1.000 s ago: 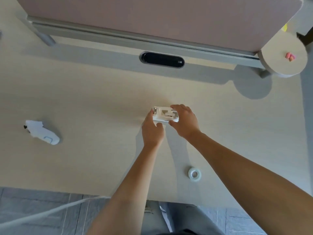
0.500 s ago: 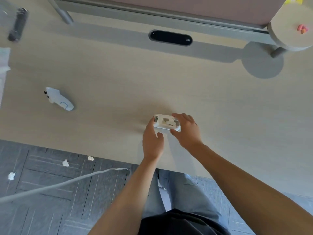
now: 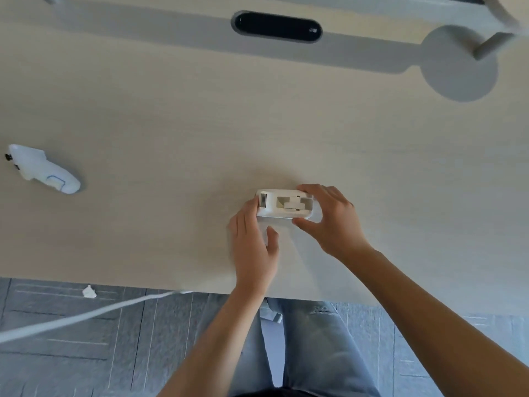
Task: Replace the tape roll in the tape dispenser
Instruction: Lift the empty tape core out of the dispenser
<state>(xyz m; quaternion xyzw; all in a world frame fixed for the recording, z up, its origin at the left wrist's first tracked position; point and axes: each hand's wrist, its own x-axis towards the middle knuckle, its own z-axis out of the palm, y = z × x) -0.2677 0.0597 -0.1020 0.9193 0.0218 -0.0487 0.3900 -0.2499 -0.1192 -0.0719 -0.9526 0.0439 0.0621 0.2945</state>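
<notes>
A white tape dispenser (image 3: 283,206) stands on the light wooden desk (image 3: 171,124), its open top cavity facing me with a small white core piece inside. My left hand (image 3: 253,245) touches its left end near the cutter, with the thumb apart below the dispenser. My right hand (image 3: 329,222) grips its right end, fingers on the far side and thumb on the near side. No tape roll is in view.
A white handheld controller (image 3: 43,169) lies at the desk's left. A dark oval cable grommet (image 3: 276,27) sits near the desk's back edge. A white cable (image 3: 86,313) hangs below the front edge, beside a paper scrap (image 3: 89,292) on the grey floor.
The view has tilted down and drawn closer. The tape roll seen on the desk one second ago is out of frame. Both hands stay on the dispenser.
</notes>
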